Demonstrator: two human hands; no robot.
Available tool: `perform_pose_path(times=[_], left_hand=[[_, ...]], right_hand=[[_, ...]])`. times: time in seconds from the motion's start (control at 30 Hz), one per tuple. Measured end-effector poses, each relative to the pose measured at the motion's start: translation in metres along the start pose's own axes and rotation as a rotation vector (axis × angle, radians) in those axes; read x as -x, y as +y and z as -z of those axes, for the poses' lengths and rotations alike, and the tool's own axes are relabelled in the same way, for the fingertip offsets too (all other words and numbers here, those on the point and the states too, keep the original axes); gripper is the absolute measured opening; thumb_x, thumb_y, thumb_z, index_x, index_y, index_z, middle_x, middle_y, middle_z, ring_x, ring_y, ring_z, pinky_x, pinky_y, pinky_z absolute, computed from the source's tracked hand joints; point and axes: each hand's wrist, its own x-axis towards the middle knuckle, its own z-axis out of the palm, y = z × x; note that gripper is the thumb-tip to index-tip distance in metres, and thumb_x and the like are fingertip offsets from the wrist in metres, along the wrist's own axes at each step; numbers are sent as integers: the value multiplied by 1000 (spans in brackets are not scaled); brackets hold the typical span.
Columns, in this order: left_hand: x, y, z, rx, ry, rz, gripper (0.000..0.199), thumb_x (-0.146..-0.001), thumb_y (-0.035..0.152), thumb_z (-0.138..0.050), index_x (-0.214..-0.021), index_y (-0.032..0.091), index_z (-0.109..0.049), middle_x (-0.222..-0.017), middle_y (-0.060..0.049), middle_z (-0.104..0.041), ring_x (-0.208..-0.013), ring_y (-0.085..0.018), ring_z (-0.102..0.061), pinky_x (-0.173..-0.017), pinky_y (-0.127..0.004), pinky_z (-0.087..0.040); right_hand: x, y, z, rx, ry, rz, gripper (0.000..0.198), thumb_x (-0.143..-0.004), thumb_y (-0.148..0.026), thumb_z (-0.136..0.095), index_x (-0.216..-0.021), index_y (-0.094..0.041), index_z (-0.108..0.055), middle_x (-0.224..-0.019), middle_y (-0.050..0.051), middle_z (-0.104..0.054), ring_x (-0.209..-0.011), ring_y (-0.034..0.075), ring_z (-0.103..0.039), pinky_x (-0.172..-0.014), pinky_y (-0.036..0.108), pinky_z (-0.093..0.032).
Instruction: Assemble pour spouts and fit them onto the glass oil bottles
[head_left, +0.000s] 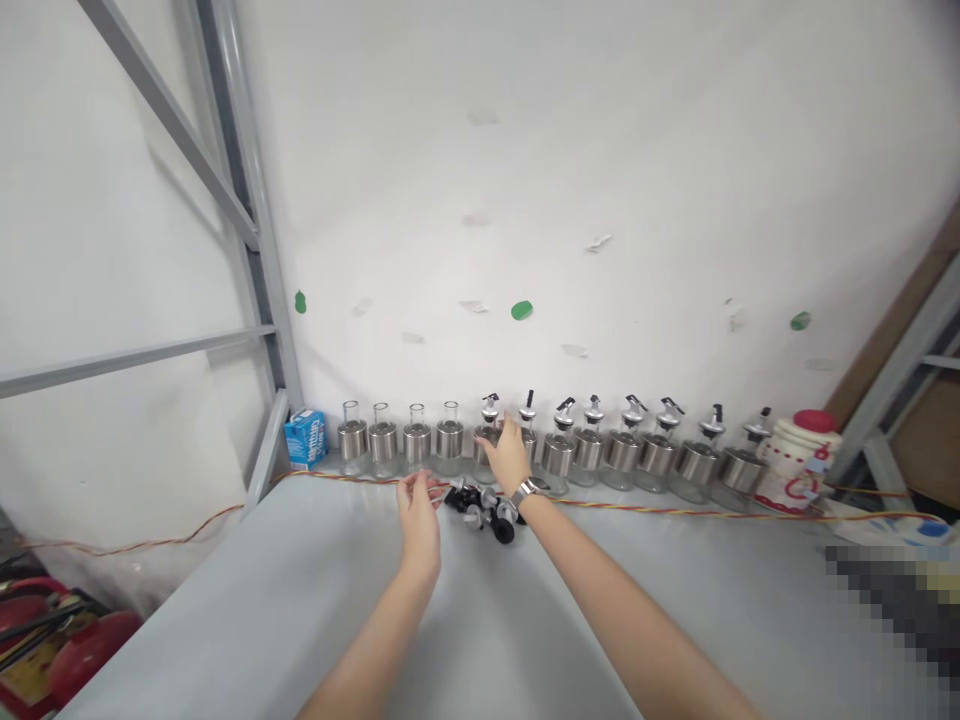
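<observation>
In front of the wall stands a row of glass bottles with steel sleeves. Several at the left, such as the open-necked bottle [449, 440], have no spout. The others carry pourer spouts with black flip lids. My right hand [510, 460], wearing a watch [525, 490], reaches to a spouted bottle [484, 440]; thumb and fingers are apart in front of it, and I cannot tell whether they touch it. My left hand [420, 515] hovers over the table with loosely curved fingers, nothing visible in them. Between the hands lies a pile of loose pourer spouts [487, 505].
A twisted red and yellow cord [637, 509] crosses the grey table [300, 600] before the bottles. At the left end is a blue box [306, 440]; at the right, a white jar with a red lid [799, 460]. Metal frame posts [251, 190] rise at left. Red fire extinguishers [90, 650] stand lower left.
</observation>
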Motion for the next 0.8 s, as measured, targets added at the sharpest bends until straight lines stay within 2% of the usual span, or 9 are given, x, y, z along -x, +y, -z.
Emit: perform_pose_path(times=[0.1, 0.17, 0.2, 0.27, 0.33, 0.43, 0.57, 0.67, 0.8], left_hand=[[-1, -1, 0, 1, -5, -1, 19, -73, 35, -48, -83, 19, -45, -77, -1, -55, -63, -11, -56, -61, -26, -43], [-1, -2, 0, 3, -3, -5, 18, -73, 35, -48, -83, 19, -45, -76, -1, -55, -63, -12, -56, -61, -26, -42], [-1, -1, 0, 5, -1, -8, 18, -73, 34, -48, -83, 19, -45, -76, 0, -55, -64, -12, -56, -61, -26, -42], [-1, -1, 0, 7, 3, -15, 18, -73, 34, -47, -83, 19, -46, -77, 0, -55, -64, -11, -56, -61, -26, -42], [1, 0, 0, 6, 2, -23, 17, -74, 34, -46, -83, 19, -46, -77, 0, -54, -63, -11, -56, -61, -26, -43], [2, 1, 0, -5, -7, -28, 16, -75, 32, -45, -84, 19, -46, -76, -1, -54, -63, -11, -56, -60, -25, -43], [3, 1, 0, -24, -11, -35, 17, -76, 33, -44, -85, 18, -45, -76, -2, -55, -63, -11, -56, -60, -25, -43], [4, 1, 0, -47, -18, -50, 19, -77, 35, -44, -84, 18, -45, -77, -3, -55, -64, -12, -56, -60, -26, -44], [7, -1, -1, -95, -36, -103, 18, -76, 34, -46, -85, 19, -44, -78, -2, -54, -67, -13, -56, -63, -28, -45]], right_hand=[[10, -1, 9, -31, 111, 61, 53, -80, -28, -44, -126, -8, -27, -122, 19, -39, -115, 25, -37, -93, 39, -32], [18, -4, 13, -47, 190, 139, 42, -81, -23, -39, -121, -11, -35, -119, 17, -42, -114, 25, -37, -94, 41, -30], [22, -7, 14, -48, 185, 182, 37, -82, -20, -37, -118, -12, -40, -116, 16, -44, -112, 25, -38, -94, 42, -30], [26, -16, 10, -39, 77, 249, 33, -81, -16, -36, -113, -14, -45, -111, 15, -47, -108, 24, -41, -94, 41, -30], [25, -27, 1, -29, -36, 259, 34, -80, -15, -38, -113, -14, -46, -113, 14, -46, -109, 24, -41, -94, 39, -31], [18, -41, -19, -29, -94, 222, 37, -75, -15, -47, -112, -14, -47, -118, 15, -40, -112, 25, -38, -93, 37, -32], [5, -51, -36, -47, -157, 177, 31, -74, -15, -50, -104, -20, -56, -125, 12, -35, -117, 27, -32, -94, 37, -30], [-5, -53, -41, -70, -210, 141, 38, -76, -17, -48, -113, -23, -52, -123, 11, -39, -116, 27, -35, -95, 38, -28], [-13, -52, -42, -111, -294, 95, 40, -77, -19, -48, -117, -20, -51, -119, 14, -43, -113, 28, -39, -94, 39, -29]])
